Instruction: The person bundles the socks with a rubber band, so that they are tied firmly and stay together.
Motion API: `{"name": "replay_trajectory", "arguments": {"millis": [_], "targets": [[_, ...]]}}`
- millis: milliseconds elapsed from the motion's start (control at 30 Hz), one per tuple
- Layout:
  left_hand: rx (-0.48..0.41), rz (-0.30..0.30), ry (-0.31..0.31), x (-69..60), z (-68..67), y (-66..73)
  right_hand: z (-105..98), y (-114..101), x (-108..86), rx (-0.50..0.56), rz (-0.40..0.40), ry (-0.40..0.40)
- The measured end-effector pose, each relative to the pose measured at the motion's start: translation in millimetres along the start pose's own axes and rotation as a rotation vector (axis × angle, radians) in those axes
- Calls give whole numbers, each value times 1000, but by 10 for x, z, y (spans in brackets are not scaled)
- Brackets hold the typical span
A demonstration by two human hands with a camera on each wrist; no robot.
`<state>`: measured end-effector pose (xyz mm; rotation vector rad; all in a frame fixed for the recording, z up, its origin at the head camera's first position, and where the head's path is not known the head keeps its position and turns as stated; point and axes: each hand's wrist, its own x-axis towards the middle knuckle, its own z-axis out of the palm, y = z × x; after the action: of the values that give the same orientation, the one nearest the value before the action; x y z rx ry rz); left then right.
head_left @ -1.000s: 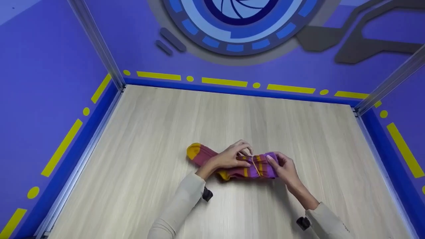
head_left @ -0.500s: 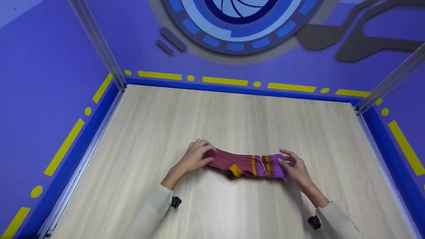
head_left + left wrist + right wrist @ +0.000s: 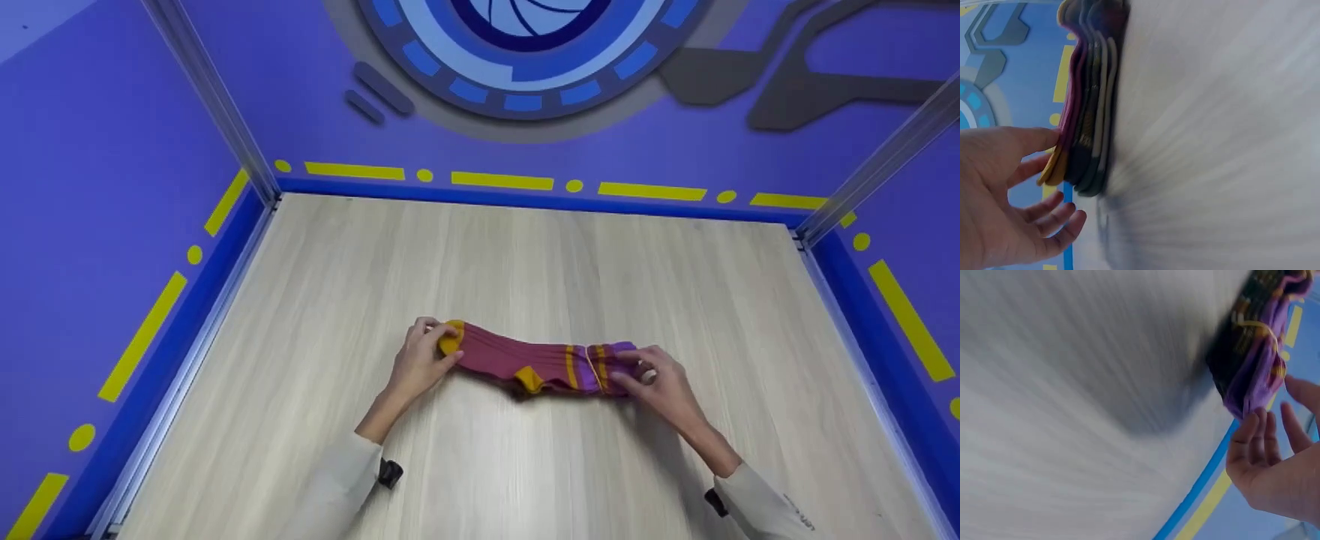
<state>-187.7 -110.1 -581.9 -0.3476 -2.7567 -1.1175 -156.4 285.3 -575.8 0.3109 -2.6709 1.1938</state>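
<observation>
A flat bundle of socks [image 3: 502, 360] lies on the table, its upper sock maroon with a mustard toe and heel and a striped purple cuff. In the left wrist view the stacked socks [image 3: 1086, 107] show several layers, some dark and grey-green. A thin rubber band [image 3: 595, 366] circles the bundle near the cuffs. My left hand [image 3: 417, 361] pinches the toe end between thumb and index finger, other fingers spread. At the cuff end, my right hand [image 3: 664, 384] holds the purple edge, thumb on the near side; its fingertips touch the cuff in the right wrist view.
The pale wood-grain table [image 3: 360, 255] has blue-purple printed panels [image 3: 247, 90] on its left, back and right. Metal posts [image 3: 217, 97] stand at the back corners. A small black device [image 3: 390, 474] sits at each sleeve cuff.
My left hand slid leftward along the bundle from its middle to the toe, uncovering the maroon foot. The bundle straightened somewhat, and my right hand stayed at the cuff.
</observation>
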Motion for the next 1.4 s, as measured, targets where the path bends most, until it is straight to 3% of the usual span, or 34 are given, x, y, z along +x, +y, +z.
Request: {"name": "replay_trajectory", "arguments": {"millis": [100, 233, 467, 633, 867, 967, 1200, 1267, 1400], "targets": [[24, -71, 5, 5, 73, 47, 54, -19, -17, -74, 32, -71], [82, -121, 6, 54, 178, 112, 86, -45, 32, -166, 66, -135], [102, -107, -36, 251, 265, 160, 47, -74, 288, -276, 32, -273], [71, -109, -63, 444, 297, 161, 56, -39, 507, -268, 2, -338], [21, -118, -107, 578, 360, 170, 116, 70, 630, -252, 31, -284], [8, -111, -96, 608, 363, 150, 151, 111, 672, -240, 28, -249], [16, -124, -44, 646, 352, 105, 160, 154, 635, -255, 67, -50], [22, -139, -44, 639, 360, 95, 133, 141, 561, -236, 56, -43], [36, -134, -35, 656, 359, 81, 116, 103, 443, -228, 21, -104]]}}
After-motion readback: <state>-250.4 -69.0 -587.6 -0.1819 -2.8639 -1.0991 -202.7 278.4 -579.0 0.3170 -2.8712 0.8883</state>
